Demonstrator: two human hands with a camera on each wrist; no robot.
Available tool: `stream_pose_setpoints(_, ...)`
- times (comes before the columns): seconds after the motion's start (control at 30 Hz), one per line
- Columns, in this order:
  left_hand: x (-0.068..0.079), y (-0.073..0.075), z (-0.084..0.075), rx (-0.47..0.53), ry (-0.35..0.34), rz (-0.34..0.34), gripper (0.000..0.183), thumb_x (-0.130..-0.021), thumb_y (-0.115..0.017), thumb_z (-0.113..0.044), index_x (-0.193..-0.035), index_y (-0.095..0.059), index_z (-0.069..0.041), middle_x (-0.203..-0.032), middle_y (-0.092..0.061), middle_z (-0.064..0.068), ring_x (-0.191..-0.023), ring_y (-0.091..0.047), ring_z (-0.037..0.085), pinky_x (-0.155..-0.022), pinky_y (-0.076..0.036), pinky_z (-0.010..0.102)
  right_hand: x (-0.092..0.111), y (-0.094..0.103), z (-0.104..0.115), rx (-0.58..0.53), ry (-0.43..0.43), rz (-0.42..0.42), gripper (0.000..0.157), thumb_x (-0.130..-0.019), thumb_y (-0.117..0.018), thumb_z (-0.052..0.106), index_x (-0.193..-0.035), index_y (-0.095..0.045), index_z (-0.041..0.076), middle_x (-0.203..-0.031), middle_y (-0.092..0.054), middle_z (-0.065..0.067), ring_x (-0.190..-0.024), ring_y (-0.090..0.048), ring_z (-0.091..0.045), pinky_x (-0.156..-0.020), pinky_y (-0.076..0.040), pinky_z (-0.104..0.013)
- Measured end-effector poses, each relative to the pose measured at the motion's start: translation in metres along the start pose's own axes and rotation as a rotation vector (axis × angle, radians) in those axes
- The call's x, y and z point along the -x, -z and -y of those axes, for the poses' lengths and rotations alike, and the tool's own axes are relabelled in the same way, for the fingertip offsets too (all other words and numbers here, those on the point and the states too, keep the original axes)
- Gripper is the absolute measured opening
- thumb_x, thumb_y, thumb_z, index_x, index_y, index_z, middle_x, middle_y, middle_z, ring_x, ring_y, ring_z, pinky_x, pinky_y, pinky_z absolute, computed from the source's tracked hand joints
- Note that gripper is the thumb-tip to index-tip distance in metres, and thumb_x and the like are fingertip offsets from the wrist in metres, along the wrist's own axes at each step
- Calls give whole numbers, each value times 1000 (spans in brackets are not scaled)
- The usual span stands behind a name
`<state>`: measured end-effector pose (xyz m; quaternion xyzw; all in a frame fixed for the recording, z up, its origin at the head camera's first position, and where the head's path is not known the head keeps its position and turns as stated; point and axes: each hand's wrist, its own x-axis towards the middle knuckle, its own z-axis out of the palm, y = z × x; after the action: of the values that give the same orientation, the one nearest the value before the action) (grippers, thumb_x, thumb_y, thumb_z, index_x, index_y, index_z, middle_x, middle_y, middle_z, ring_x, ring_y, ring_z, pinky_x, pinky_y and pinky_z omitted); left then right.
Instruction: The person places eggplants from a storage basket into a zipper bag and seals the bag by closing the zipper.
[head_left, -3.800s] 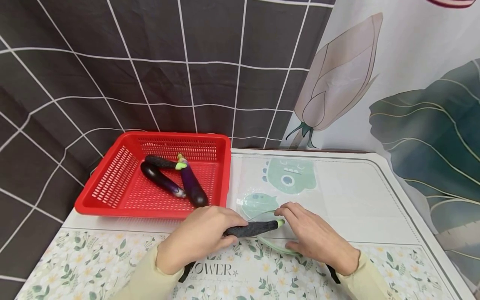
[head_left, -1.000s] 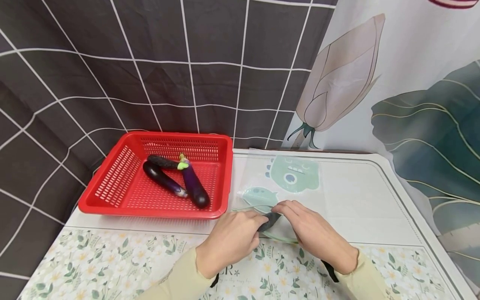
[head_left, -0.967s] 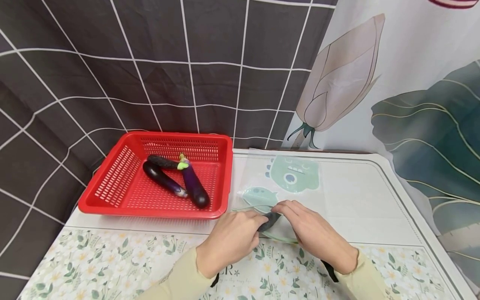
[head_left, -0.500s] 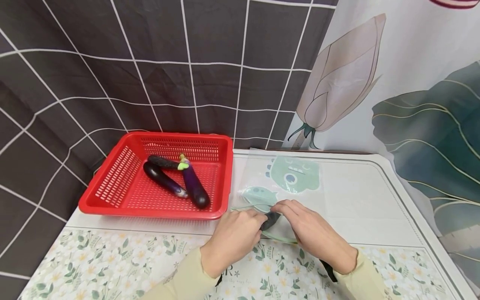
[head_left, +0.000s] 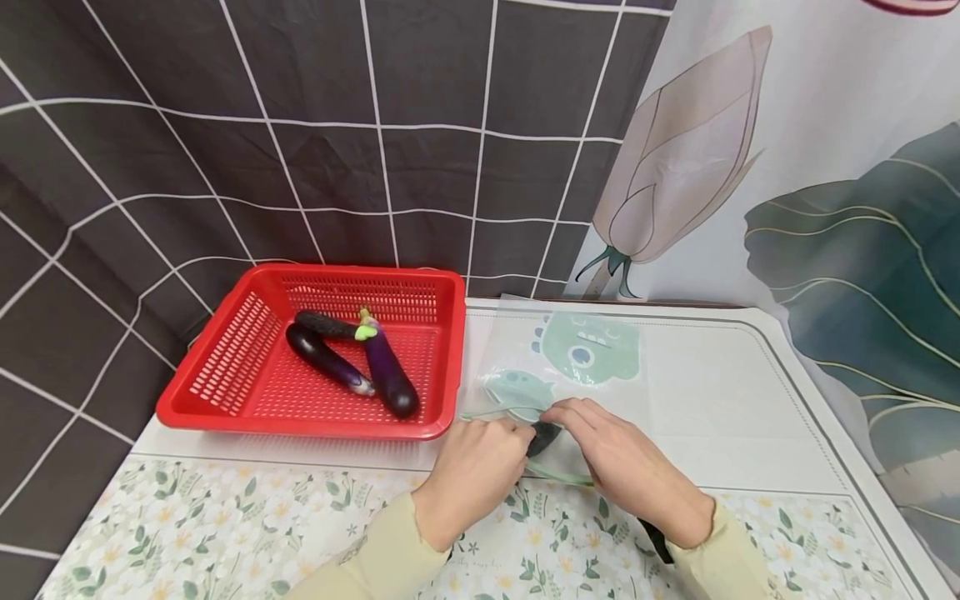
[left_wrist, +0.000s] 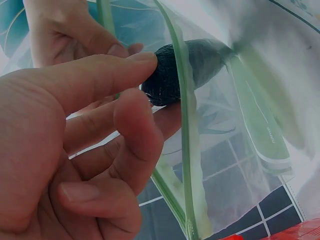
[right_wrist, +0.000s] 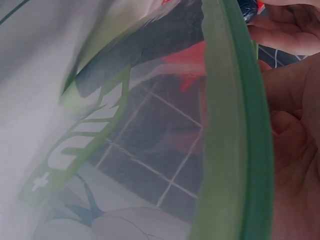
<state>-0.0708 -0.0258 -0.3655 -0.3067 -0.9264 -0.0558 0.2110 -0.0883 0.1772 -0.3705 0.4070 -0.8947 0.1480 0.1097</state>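
A clear zip bag (head_left: pixel 487 342) with green dinosaur print lies on the table, its green-edged mouth spread towards me. A dark wrinkled eggplant (head_left: pixel 543 439) lies mostly inside; the left wrist view shows its blunt end (left_wrist: pixel 165 70) at the green rim (left_wrist: pixel 185 125). My left hand (head_left: pixel 480 462) pinches that end between curled fingers. Through the film in the right wrist view, the rest of the eggplant (right_wrist: pixel 150 42) shows, pale green tip at the left. My right hand (head_left: pixel 626 458) holds the mouth at its right side, thumb hidden from above.
Left of the bag stands a red perforated basket (head_left: pixel 300 427) with two smooth eggplants (head_left: pixel 388 375) and a wrinkled dark one (head_left: pixel 326 324). Beneath everything is a white table mat (head_left: pixel 720 400) with a floral front part. A dark checked curtain (head_left: pixel 300 167) hangs behind.
Over the frames my left hand has moved right, and the eggplant has gone from outside the mouth to mostly inside the bag. My right hand has stayed at the mouth.
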Motion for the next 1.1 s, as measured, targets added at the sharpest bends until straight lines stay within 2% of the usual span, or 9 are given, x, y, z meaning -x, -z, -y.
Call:
stream_pose_setpoints(0.27, -1, -2, -1, -71, 21, 43, 3, -79, -68, -13, -81, -69, -15, -67, -62, -2, -50, -58, 16, -39, -39, 29, 0, 0, -1, 6, -6, 1, 66, -66, -49, -25, -122, -52, 10, -121, -53, 1, -113, -50, -13, -91, -45, -30)
stream_pose_setpoints(0.53, 0, -4, 0, -89, 38, 39, 6, -77, -68, -10, -79, -69, -16, -66, -62, -4, -50, -58, 16, -38, -39, 28, 0, 1, -1, 11, -19, 7, 67, -67, -51, -26, -123, -52, 11, -121, -52, 0, -114, -49, -14, -91, -45, -31)
stream_pose_setpoints(0.87, 3, -1, 3, -37, 58, 50, 6, -76, -69, -11, -81, -70, -16, -71, -64, -4, -51, -59, 18, -38, -41, 31, -1, 1, -2, 22, -7, -1, 63, -68, -51, -24, -122, -52, 9, -120, -53, -1, -112, -51, -14, -91, -45, -31)
stream_pose_setpoints(1.1, 4, 3, 7, 10, 74, 54, 10, -77, -68, -12, -84, -71, -18, -75, -66, -6, -53, -61, 17, -37, -39, 31, -1, 2, -2, 27, -15, 0, 66, -64, -49, -25, -121, -53, 9, -120, -54, -1, -112, -51, -15, -92, -45, -32)
